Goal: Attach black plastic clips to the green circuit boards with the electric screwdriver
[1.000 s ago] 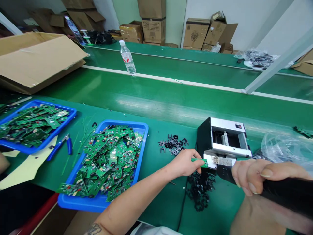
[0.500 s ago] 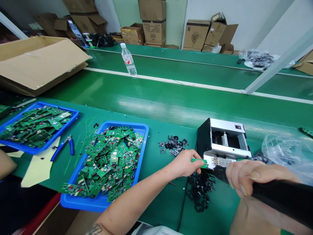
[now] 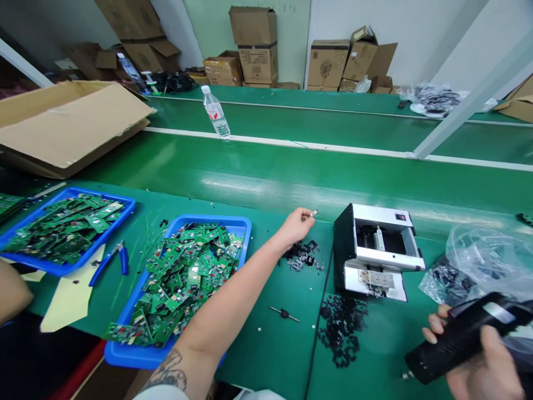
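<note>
My left hand (image 3: 297, 225) is closed in a pinch above the far end of a pile of small black clips (image 3: 303, 255). Only the end of a small circuit board (image 3: 315, 213) pokes out past its fingertips; the rest is hidden. At the lower right, my right hand (image 3: 478, 355) is wrapped round a black electric screwdriver (image 3: 462, 339), tilted with its metal tip down to the left. Between the hands stands a silver and black machine (image 3: 377, 250) with a metal fixture (image 3: 377, 279) at its front, which neither hand touches.
Blue trays (image 3: 249, 233) (image 3: 132, 205) hold many green circuit boards. Blue-handled cutters (image 3: 106, 264) lie between them. More black parts (image 3: 341, 328), a double-ended bit (image 3: 284, 314) and a cable (image 3: 315, 339) lie nearby. Plastic bags (image 3: 478, 255) sit right; a bottle (image 3: 216, 113) stands behind.
My left hand has moved up and left from the fixture, taking the circuit board along. My right hand has drawn the electric screwdriver away from the fixture, down and right.
</note>
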Demonstrator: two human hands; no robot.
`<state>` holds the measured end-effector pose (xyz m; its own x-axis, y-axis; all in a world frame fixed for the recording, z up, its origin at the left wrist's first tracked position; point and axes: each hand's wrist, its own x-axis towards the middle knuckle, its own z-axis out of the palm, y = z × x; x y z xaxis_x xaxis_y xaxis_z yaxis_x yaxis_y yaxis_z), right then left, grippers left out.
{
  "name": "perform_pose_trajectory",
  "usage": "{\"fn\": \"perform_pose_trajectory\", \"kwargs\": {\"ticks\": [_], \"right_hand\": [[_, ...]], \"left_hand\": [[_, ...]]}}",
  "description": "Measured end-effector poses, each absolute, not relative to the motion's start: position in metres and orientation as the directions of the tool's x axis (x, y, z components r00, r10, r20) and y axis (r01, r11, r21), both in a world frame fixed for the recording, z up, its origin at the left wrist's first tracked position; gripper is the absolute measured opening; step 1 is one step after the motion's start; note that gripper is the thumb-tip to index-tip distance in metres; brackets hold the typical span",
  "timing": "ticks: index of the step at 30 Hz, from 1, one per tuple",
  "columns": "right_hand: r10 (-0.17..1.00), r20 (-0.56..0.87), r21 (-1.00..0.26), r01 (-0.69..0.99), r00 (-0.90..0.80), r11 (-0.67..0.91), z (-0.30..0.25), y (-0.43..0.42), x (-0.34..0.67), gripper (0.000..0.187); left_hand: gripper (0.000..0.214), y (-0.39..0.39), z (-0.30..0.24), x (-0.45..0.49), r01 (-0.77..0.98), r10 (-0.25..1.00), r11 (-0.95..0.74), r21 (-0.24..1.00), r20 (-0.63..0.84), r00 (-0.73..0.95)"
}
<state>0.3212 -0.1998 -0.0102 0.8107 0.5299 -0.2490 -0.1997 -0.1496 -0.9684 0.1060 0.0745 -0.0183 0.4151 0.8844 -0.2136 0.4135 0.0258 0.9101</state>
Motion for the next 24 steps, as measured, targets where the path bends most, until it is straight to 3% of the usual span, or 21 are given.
{"fn": "perform_pose_trajectory", "kwargs": {"ticks": [3,6,9,13,16,18,21,24], "right_hand": [[0.47,-0.288,-0.942,-0.158,0.834,-0.296,-0.034,-0.206,0.318,0.047],[0.418,-0.269,-0.848,-0.008,0.868,-0.53,-0.051,-0.212,0.327,0.049],[0.419,-0.25,-0.659,0.164,0.873,-0.734,-0.057,-0.213,0.339,0.045],[0.499,-0.244,-0.512,0.327,0.831,-0.795,-0.056,-0.211,0.347,0.053],[0.579,-0.197,-0.364,0.489,0.791,-0.793,-0.048,-0.211,0.341,0.065],[0.622,-0.074,-0.258,0.588,0.779,-0.767,-0.038,-0.212,0.33,0.066],[0.655,0.283,-0.272,0.713,0.701,-0.646,-0.018,-0.205,0.302,0.052],[0.775,0.462,-0.372,0.887,0.432,-0.273,-0.002,-0.186,0.26,0.028]], "left_hand": [[0.046,0.104,-0.014,0.107,0.437,0.916,-0.048,0.898,-0.135,0.378],[0.056,0.11,-0.008,0.09,0.502,0.932,-0.149,0.852,-0.049,0.359],[0.047,0.095,-0.002,0.055,0.675,0.912,-0.322,0.663,0.027,0.409],[0.037,0.058,0.013,-0.011,0.899,0.959,-0.231,0.373,-0.067,0.274],[0.037,0.025,0.022,-0.059,0.996,0.981,-0.087,0.036,-0.173,0.092],[0.037,0.006,0.023,-0.08,0.992,0.974,-0.065,-0.112,-0.223,0.038],[0.035,-0.016,0.017,-0.091,0.974,0.967,-0.13,-0.183,-0.242,0.084],[0.036,-0.029,0.013,-0.085,0.959,0.962,-0.184,-0.217,-0.239,0.131]]}}
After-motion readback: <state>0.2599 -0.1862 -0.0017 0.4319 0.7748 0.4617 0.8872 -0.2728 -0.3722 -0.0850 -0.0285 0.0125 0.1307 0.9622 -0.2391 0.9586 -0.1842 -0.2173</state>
